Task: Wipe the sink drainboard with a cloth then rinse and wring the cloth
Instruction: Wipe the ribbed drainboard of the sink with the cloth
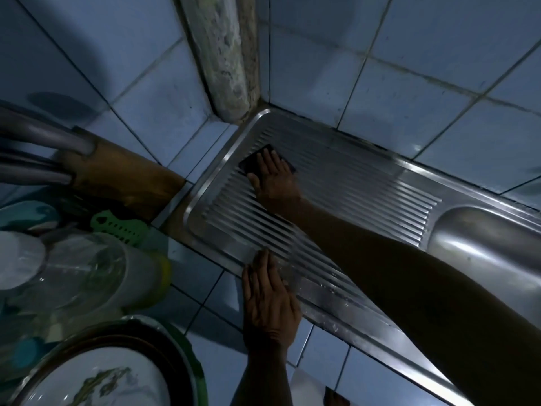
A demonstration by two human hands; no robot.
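The right hand (pixel 273 178) presses the dark cloth (pixel 265 159) flat-fingered onto the drainboard (pixel 336 183) near its far corner; the left hand (pixel 269 300) rests open on the near rim. Risk: the unpinched cloth slips free on the wet ridges.

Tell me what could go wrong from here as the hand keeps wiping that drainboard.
1. The right hand presses the dark cloth flat near the drainboard's far corner; dirt may be pushed into the wall seam.
2. The left hand rests on the wet front rim and might slip.
3. The clear containers stacked close by could get knocked.
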